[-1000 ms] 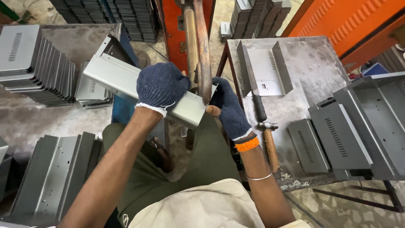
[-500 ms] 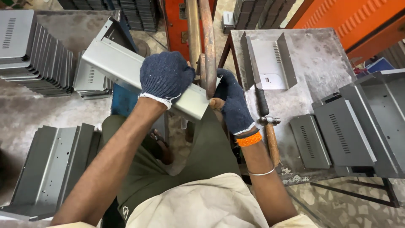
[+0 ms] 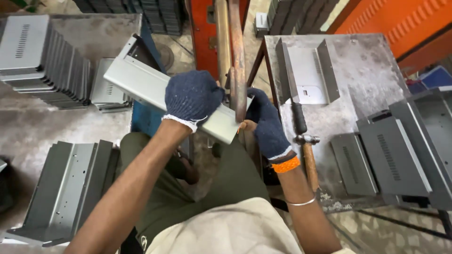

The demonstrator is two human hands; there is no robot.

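The left hand curls its gloved fingers tightly over the top of a long grey metal channel. The right hand grips the channel's near end, fingers wrapped shut (both gloves dark blue knit), just beside a rusty upright bar. The channel slants above the person's lap. A hammer lies on the worn steel table; grey panels stack on the concrete floor.

Left hand: in a dark blue knit glove, palm down, fingers curled in a grip, bare forearm stretched forward.
Right hand: gloved alike, fingers closed, orange band and thin bangle at the wrist.
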